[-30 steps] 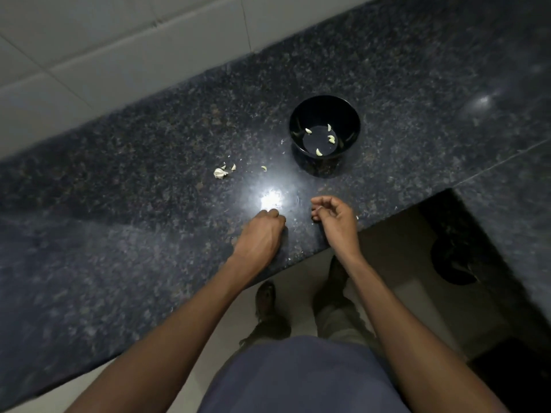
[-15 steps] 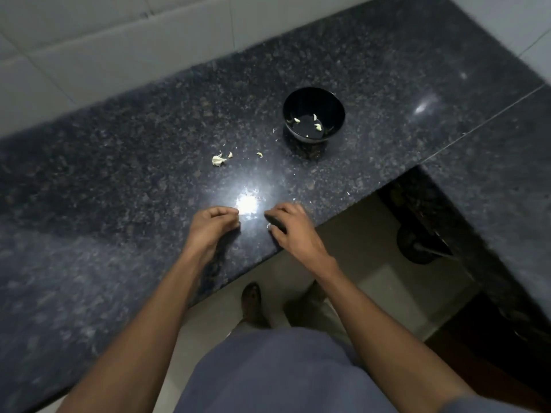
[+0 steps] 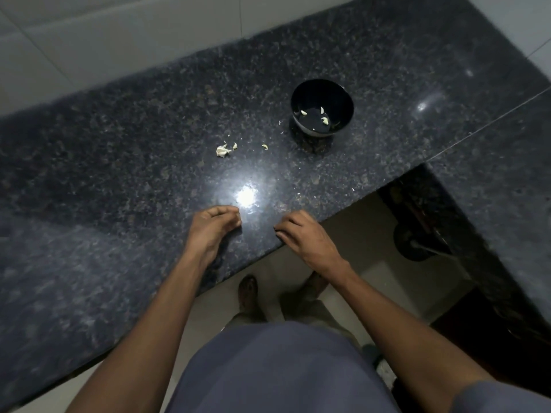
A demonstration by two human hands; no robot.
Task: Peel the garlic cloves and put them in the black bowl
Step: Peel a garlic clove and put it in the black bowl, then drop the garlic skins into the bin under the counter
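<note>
On the near edge of the dark granite counter (image 3: 119, 204), my two hands rested a short way apart, either side of a bright glare of reflected light (image 3: 245, 195). My left hand (image 3: 212, 229) lay knuckles up with its fingers curled loosely under toward the stone, and I could see nothing held in it. My right hand (image 3: 307, 236) sat at the counter's lip, fingers bent and fingertips (image 3: 278, 229) touching the surface; whether they pinched anything small I could not tell, as the light was dim there.

Farther back and to the right stood the black bowl (image 3: 343, 99), upright, well apart from both hands. Three pale peeled cloves (image 3: 324, 119) lay on its bottom, spread apart from one another. Left of the bowl, out on the bare stone, a small heap of garlic skin and pieces (image 3: 223, 151) lay with a few pale scraps just beside it, and one lone pale piece (image 3: 265, 146) sat between that heap and the bowl; I could not tell whether it was clove or peel.

Behind the counter ran a wall of pale tiles (image 3: 119, 40). Below the counter's edge, my feet (image 3: 248, 293) showed on a light floor, with my blue-grey shirt (image 3: 277, 371) filling the bottom of the view. To the right the counter turned a corner, and a dark round object (image 3: 414, 242) sat in the shadow beneath it.
</note>
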